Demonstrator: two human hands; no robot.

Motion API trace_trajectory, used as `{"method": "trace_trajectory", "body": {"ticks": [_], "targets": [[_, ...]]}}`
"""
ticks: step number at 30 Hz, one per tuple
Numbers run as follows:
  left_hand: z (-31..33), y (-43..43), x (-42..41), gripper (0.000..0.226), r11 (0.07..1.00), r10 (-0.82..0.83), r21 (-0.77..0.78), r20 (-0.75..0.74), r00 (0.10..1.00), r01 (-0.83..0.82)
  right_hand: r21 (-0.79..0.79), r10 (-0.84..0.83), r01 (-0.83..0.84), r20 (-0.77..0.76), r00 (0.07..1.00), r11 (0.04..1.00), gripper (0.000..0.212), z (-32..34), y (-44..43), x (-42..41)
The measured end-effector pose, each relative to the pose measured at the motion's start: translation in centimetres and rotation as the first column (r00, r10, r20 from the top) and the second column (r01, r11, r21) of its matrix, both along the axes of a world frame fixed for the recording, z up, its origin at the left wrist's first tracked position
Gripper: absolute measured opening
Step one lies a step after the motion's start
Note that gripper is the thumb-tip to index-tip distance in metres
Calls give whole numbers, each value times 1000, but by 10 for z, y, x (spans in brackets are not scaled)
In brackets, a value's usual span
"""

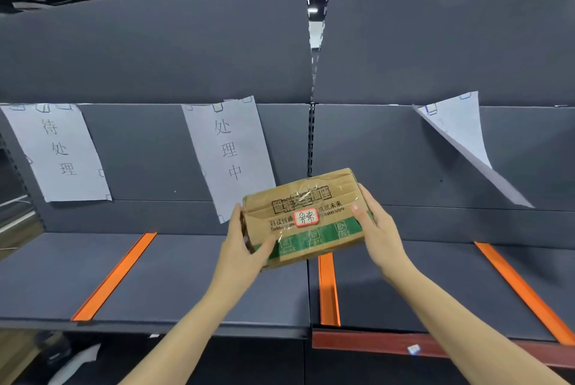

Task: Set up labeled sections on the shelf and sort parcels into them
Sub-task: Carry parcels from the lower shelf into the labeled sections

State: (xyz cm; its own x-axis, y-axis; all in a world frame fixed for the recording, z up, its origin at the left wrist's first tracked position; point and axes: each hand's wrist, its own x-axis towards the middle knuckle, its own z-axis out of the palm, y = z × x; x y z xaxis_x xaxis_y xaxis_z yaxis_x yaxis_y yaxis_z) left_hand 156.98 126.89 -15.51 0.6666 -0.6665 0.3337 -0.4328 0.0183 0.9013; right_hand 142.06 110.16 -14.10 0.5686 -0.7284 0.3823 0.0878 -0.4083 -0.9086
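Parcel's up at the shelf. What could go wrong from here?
1. The rightmost paper label hangs folded, its text hidden, so the cardboard parcel could land in the wrong section.
2. The left hand and right hand hold it above an orange divider; set down there, it might straddle two sections.

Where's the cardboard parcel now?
Centre of the head view: the parcel is held between left hand and right hand above the shelf, by the middle label.
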Motion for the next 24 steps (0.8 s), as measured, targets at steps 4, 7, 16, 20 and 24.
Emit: {"method": "trace_trajectory", "body": {"ticks": [4, 7, 16, 20, 24], "targets": [[2, -3, -3, 78, 993, -114, 42, 53, 992, 112, 16, -11, 11, 20, 1000, 1000, 36, 1, 2, -6], [0, -8, -2, 106, 988, -137, 78, 63, 989, 132, -5, 31, -31, 8, 999, 1000, 33, -1, 3, -10], [3, -5, -7, 86, 993, -106, 60, 85, 991, 101, -135, 184, -233, -300, 936, 963, 76, 2, -2, -36], [-1, -3, -13, 88, 993, -97, 76, 100, 990, 90, -170, 129, -191, -321, 938, 967, 77, -6, -1, -43], [-11, -2, -14, 91, 990, -96, 117, 101, 990, 84, -194, 96, -176, -362, 927, 965, 74, -18, 1, -47]]}}
